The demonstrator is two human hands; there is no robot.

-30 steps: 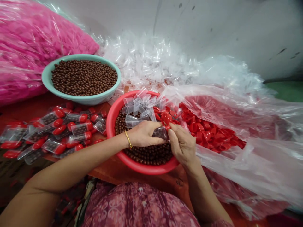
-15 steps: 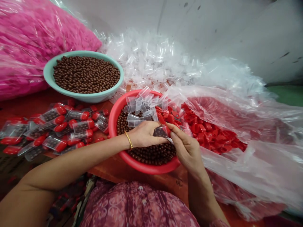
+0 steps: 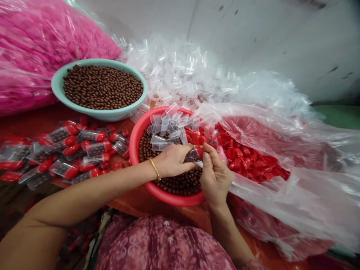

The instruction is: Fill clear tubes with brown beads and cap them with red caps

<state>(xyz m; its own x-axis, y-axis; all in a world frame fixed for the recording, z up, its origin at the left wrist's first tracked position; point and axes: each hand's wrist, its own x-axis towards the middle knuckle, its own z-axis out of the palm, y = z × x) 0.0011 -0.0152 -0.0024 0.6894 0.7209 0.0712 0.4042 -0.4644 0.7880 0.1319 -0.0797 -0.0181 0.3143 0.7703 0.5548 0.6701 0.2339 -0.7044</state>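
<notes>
Between the fingers of my left hand [image 3: 173,159] is a small clear container [image 3: 191,156] with dark balls inside and red at its right end. My right hand [image 3: 216,172] has its thumb and fingers pinched at that red cap [image 3: 200,153], partly hiding it. Both hands are over a red basin [image 3: 137,150] of brown balls [image 3: 180,183]. Empty clear containers [image 3: 163,140] and red caps [image 3: 198,138] lie in the basin's far part, on top of the balls.
A light-green basin [image 3: 57,88] full of brown balls stands at the back left, beside a bag of pink pieces [image 3: 56,45]. Filled containers [image 3: 64,168] are heaped on the left. Clear containers [image 3: 180,67] pile up behind. A plastic bag [image 3: 253,153] of red caps lies right.
My right hand has turned and shifted slightly left, its fingertips staying at the red cap. My left hand has barely moved and keeps its hold on the container.
</notes>
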